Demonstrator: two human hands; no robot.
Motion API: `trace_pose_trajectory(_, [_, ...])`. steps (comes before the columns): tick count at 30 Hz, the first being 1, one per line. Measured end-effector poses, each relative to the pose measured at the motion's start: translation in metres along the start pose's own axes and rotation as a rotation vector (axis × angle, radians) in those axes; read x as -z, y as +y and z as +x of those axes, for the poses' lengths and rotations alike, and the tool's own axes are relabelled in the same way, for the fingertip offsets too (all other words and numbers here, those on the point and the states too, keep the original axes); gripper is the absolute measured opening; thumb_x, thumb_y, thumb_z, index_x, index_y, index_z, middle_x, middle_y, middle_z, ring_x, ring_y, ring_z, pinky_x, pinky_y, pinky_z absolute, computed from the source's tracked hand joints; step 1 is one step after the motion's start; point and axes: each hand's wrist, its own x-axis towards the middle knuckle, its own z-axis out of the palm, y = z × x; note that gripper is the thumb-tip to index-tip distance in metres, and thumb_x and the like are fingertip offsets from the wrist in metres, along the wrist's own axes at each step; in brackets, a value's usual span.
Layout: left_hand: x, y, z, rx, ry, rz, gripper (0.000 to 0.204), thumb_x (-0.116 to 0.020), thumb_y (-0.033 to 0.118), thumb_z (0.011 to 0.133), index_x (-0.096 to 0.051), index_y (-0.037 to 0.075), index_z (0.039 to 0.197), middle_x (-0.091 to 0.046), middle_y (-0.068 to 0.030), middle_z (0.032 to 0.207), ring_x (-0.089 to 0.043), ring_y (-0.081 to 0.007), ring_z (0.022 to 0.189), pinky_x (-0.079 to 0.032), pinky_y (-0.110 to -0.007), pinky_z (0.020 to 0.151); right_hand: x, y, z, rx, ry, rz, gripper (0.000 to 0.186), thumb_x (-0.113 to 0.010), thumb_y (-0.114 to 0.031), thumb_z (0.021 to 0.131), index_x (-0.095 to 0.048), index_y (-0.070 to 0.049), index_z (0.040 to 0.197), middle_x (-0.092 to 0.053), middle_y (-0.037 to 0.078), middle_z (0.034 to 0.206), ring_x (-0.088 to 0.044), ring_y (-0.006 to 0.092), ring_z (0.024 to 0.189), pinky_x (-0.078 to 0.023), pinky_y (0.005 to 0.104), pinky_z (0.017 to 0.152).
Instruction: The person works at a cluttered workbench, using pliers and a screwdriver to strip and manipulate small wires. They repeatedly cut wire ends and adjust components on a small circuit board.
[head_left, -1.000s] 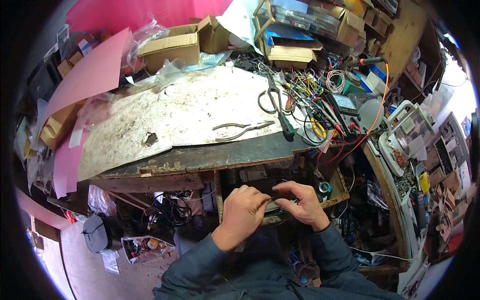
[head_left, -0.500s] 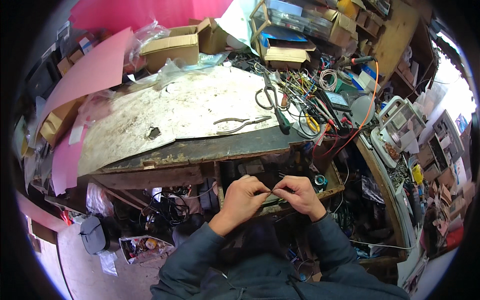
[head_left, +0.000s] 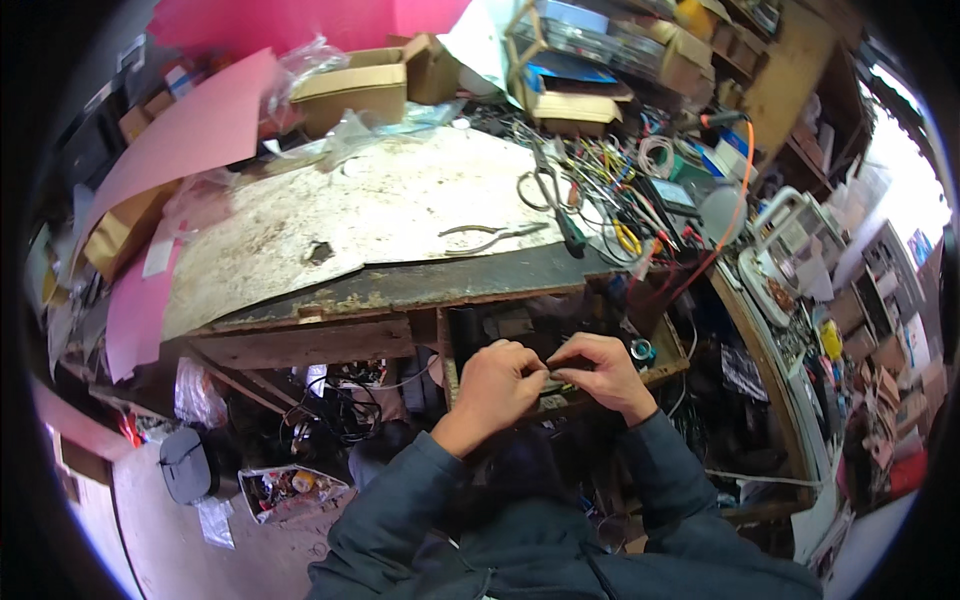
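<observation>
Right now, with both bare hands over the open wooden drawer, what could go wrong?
Whatever the left hand and right hand may be pinching is too small to make out; if dropped, it could get lost in the cluttered wooden drawer beneath. The dark-green-handled tool lies near the worn workbench's front edge, so a bump might knock it down. The bright orange cable hangs near the drawer's right side, where the dark right sleeve could snag it.

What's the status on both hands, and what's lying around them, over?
Left hand, right hand close together at the open drawer. Anything between their fingertips too small to identify. Pliers on the stained white sheet, apart from both hands.
</observation>
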Motion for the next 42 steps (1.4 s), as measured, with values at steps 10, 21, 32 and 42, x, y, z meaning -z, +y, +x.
trace_pose_trajectory(10, [0.006, 0.014, 0.003, -0.207, 0.049, 0.182, 0.008, -0.074, 0.001, 0.073, -0.071, 0.002, 0.080, -0.062, -0.0102, 0.076, -0.059, -0.0279, 0.075, -0.047, -0.038, 0.066, -0.003, 0.018, 0.011, -0.049, -0.079, 0.065, 0.017, -0.065, -0.015, 0.097, -0.065, 0.002, 0.096, -0.067, 0.006, 0.082, -0.059, 0.0090, 0.079, -0.050, 0.0281, 0.072])
trace_pose_trajectory(21, [0.010, -0.006, -0.001, 0.240, -0.061, -0.186, 0.009, -0.076, 0.007, 0.079, -0.076, -0.001, 0.080, -0.069, -0.0065, 0.071, -0.060, -0.0146, 0.063, -0.047, -0.030, 0.061, -0.010, 0.002, 0.005, 0.034, 0.013, 0.121, 0.023, -0.077, -0.009, 0.084, -0.071, 0.001, 0.104, -0.072, 0.008, 0.087, -0.067, 0.0125, 0.081, -0.054, 0.0292, 0.076])
trace_pose_trajectory(32, [0.013, -0.013, 0.006, 0.465, -0.200, -0.560, 0.013, -0.076, 0.008, 0.084, -0.077, -0.003, 0.090, -0.070, -0.0020, 0.074, -0.057, -0.0074, 0.065, -0.044, -0.024, 0.061, -0.010, 0.012, 0.004, 0.087, 0.052, -0.066, 0.012, -0.072, -0.010, 0.089, -0.069, 0.000, 0.096, -0.070, 0.009, 0.085, -0.068, 0.0187, 0.079, -0.053, 0.0305, 0.072])
trace_pose_trajectory(42, [0.012, -0.008, 0.002, 0.141, -0.040, -0.115, 0.012, -0.079, 0.005, 0.078, -0.079, 0.000, 0.089, -0.074, -0.0078, 0.079, -0.066, -0.0122, 0.072, -0.050, -0.027, 0.068, -0.007, 0.010, 0.005, -0.099, -0.010, 0.138, 0.017, -0.067, -0.016, 0.095, -0.068, 0.001, 0.093, -0.064, 0.003, 0.072, -0.058, 0.0084, 0.068, -0.049, 0.0278, 0.063])
